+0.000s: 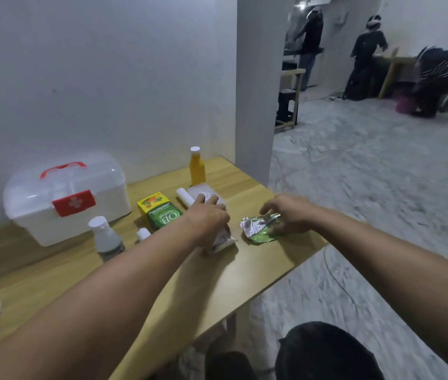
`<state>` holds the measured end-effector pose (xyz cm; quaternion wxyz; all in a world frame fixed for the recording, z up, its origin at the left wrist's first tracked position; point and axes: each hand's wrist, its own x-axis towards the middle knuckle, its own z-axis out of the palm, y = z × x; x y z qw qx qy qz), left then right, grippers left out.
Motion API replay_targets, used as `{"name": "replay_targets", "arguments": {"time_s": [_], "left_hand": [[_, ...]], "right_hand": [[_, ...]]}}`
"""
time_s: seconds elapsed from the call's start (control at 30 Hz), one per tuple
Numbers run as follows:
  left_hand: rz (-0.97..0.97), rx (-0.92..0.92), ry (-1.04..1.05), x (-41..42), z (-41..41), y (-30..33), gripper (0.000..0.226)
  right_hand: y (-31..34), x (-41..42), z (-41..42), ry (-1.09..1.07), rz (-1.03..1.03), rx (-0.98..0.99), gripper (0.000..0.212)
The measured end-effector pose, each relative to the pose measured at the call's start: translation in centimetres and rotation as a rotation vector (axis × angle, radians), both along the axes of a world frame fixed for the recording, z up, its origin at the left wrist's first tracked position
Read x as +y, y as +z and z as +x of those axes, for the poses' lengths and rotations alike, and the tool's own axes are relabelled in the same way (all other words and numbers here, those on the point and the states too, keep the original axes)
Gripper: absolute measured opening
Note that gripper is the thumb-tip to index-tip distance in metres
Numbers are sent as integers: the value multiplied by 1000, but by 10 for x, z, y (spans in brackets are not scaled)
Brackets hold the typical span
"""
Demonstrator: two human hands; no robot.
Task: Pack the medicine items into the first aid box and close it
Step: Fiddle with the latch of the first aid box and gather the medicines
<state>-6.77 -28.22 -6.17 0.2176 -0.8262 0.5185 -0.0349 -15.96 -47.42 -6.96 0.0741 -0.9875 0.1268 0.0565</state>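
- White plastic is what the first aid box [66, 200] is made of; it is seen at the far left of the wooden table [258, 267], its lid down and its red latch [74, 202] facing the person.
- Both hands are placed to the right of the box, so anything picked up must be carried leftward and the lid must be opened first.
- The left hand [206, 219] is laid palm down over a white packet [221, 239], fingers curled loosely around it; whether it is truly gripped cannot be told.
- The right hand [288, 215] is set on a crumpled green and silver foil strip [258, 227], fingers bent and touching it, apparently not yet closed on it.
- The left hand is judged the nearer one to the box.
- Between box and left hand lie a green and yellow carton [159, 211], a clear bottle [106, 239] and a small white cap [143, 233].
- Behind the left hand a white roll [185, 197], a flat white pack [202, 192] and an orange bottle [197, 168] are seen.
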Motion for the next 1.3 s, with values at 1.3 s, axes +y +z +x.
{"name": "replay_targets", "arguments": {"time_s": [1.3], "left_hand": [[-156, 1029, 396, -140, -177, -150, 32]], "right_hand": [[-205, -70, -240, -923, 492, 70, 22]]}}
